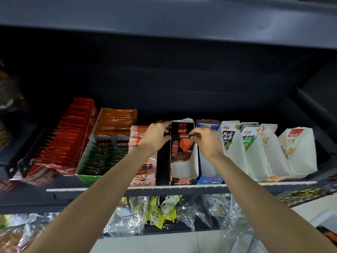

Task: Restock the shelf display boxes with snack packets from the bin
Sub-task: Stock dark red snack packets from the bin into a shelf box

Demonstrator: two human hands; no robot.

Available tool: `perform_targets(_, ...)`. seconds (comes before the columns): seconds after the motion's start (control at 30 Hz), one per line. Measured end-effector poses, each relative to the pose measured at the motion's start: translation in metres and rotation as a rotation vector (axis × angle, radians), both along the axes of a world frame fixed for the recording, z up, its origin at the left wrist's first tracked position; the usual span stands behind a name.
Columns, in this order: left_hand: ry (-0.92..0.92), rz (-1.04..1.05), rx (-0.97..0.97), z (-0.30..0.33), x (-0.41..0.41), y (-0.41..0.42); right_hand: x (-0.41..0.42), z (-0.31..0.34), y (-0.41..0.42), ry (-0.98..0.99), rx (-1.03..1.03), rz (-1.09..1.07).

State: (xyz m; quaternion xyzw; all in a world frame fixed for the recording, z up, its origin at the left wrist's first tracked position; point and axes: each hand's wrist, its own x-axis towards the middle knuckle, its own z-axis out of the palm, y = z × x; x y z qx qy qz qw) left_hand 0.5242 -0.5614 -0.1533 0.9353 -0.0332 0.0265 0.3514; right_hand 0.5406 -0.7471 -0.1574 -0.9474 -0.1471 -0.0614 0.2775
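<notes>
Head cam: 2 hands at 1 box point(184, 172) w/ 3 packets point(180, 148); left hand point(156, 136) grips box wall, right hand point(207, 140) pinches front packet.

shop: dark metal shelf point(127, 191) lined with open display boxes point(184, 172) of snack packets point(180, 148).

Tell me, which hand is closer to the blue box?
Right. The right hand is just in front of the blue box, overlapping its back end. The left hand is further left, beyond the black box.
</notes>
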Motion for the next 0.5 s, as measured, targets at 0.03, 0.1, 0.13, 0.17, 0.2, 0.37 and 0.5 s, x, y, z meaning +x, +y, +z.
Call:
perform_targets(0.03,0.002,0.004,-0.002,0.000,0.000,0.000,0.001,-0.001,0.001,0.000,0.012,-0.013)
perform_targets(0.1,0.005,0.009,0.002,0.000,0.000,-0.001,0.001,-0.002,0.005,-0.005,0.054,-0.030)
perform_targets(0.13,0.007,0.010,0.003,0.000,0.000,-0.001,0.000,-0.002,0.006,-0.009,0.078,-0.037)
perform_targets(0.17,0.010,0.012,0.003,0.000,-0.001,-0.001,0.000,-0.002,0.008,-0.013,0.100,-0.046)
perform_targets(0.2,0.007,0.015,-0.001,0.001,-0.002,-0.001,0.000,-0.003,0.008,-0.017,0.113,-0.058)
perform_targets(0.37,-0.124,0.048,-0.008,0.008,-0.017,-0.008,-0.001,-0.004,0.009,-0.021,0.142,-0.074)
perform_targets(0.5,-0.218,0.036,-0.018,0.015,-0.033,-0.026,-0.014,0.003,-0.008,0.033,0.250,-0.082)
